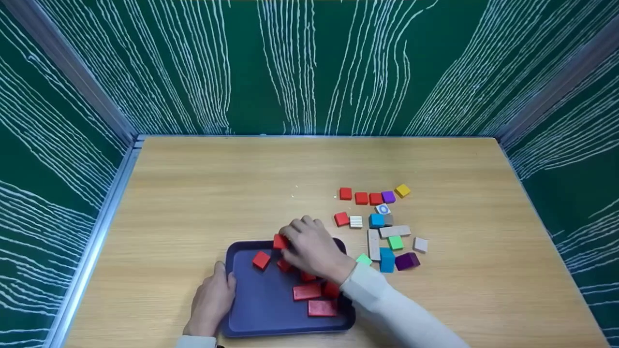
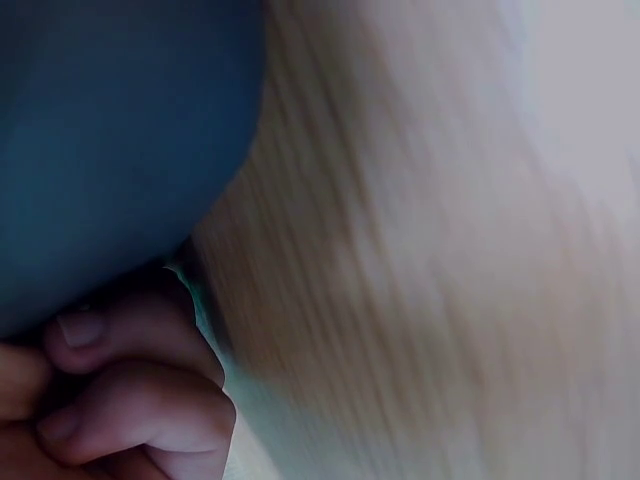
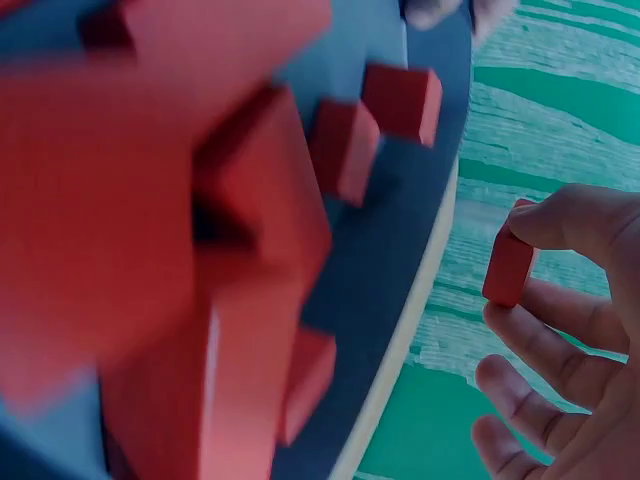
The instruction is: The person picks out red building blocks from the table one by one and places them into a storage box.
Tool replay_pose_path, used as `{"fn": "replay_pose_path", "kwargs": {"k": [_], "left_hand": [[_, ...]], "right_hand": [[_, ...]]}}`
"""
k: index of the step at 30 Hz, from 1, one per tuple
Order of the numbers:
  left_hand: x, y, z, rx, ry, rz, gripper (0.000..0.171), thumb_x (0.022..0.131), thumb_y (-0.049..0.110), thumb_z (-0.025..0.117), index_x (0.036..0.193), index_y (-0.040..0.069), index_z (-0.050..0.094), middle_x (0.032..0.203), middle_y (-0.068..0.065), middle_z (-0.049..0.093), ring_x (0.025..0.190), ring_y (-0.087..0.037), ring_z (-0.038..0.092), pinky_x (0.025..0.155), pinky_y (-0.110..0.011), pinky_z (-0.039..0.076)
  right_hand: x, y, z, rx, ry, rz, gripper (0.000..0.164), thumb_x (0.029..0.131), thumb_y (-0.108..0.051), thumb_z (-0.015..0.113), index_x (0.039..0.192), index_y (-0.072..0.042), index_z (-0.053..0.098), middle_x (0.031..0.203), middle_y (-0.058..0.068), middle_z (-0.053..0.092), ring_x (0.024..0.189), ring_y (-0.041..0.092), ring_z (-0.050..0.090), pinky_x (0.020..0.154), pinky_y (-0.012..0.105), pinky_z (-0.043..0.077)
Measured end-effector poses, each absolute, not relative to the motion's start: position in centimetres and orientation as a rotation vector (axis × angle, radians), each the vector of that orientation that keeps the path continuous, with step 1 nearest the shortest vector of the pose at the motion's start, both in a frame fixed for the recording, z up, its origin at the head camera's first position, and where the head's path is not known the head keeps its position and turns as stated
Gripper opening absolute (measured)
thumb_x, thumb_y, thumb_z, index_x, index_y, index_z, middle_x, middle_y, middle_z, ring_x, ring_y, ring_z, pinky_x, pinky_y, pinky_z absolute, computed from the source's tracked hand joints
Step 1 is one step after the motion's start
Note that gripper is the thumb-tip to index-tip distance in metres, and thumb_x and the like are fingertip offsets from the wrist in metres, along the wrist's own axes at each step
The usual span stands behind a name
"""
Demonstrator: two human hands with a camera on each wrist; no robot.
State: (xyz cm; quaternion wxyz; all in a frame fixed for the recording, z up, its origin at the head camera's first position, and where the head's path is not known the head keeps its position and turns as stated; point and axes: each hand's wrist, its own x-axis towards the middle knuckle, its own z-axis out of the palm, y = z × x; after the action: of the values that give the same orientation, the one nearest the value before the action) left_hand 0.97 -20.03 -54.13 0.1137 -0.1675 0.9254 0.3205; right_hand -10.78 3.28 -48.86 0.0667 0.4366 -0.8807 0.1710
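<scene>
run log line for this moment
left hand: holds tray, left side; right hand: pinches red block near tray's far edge; tray: other red blocks; table: mixed blocks

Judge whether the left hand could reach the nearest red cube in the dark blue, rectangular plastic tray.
Probably yes: no other block stands between the left hand and that red cube, though that hand grips the tray and may need freeing.
</scene>
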Motion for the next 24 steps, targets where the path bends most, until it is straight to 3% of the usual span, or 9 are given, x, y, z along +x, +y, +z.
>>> {"fn": "replay_pose_path", "kwargs": {"k": [9, 17, 24], "left_hand": [[1.0, -20.0, -54.2, -0.483, 2.735, 0.937, 0.018, 0.104, 0.016, 0.047, 0.109, -0.001, 0.048, 0.065, -0.005, 0.05, 0.054, -0.021, 0.049, 0.047, -0.035, 0.035], [1.0, -20.0, -54.1, -0.487, 2.762, 0.918, 0.017, 0.103, 0.017, 0.049, 0.107, 0.0, 0.048, 0.068, -0.009, 0.053, 0.057, -0.025, 0.053, 0.049, -0.04, 0.04], [1.0, -20.1, -54.1, -0.496, 2.747, 0.913, 0.022, 0.103, 0.018, 0.049, 0.114, -0.002, 0.048, 0.069, -0.009, 0.055, 0.057, -0.024, 0.053, 0.049, -0.039, 0.039]], "right_hand": [[-9.2, 2.1, -49.9, 1.544, -2.682, 0.467, 0.036, 0.09, -0.034, 0.074, 0.118, -0.012, 0.068, 0.106, 0.002, 0.066, 0.095, 0.021, 0.055, 0.08, 0.038, 0.046], [-8.7, 1.6, -50.6, 1.855, -2.653, 0.48, 0.034, 0.092, -0.027, 0.075, 0.124, -0.017, 0.07, 0.114, -0.001, 0.065, 0.101, 0.017, 0.054, 0.087, 0.031, 0.047], [-8.2, 1.4, -51.4, 1.898, -2.699, 0.433, 0.033, 0.094, -0.028, 0.073, 0.125, -0.019, 0.07, 0.118, 0.0, 0.065, 0.101, 0.018, 0.053, 0.09, 0.034, 0.049]]}}
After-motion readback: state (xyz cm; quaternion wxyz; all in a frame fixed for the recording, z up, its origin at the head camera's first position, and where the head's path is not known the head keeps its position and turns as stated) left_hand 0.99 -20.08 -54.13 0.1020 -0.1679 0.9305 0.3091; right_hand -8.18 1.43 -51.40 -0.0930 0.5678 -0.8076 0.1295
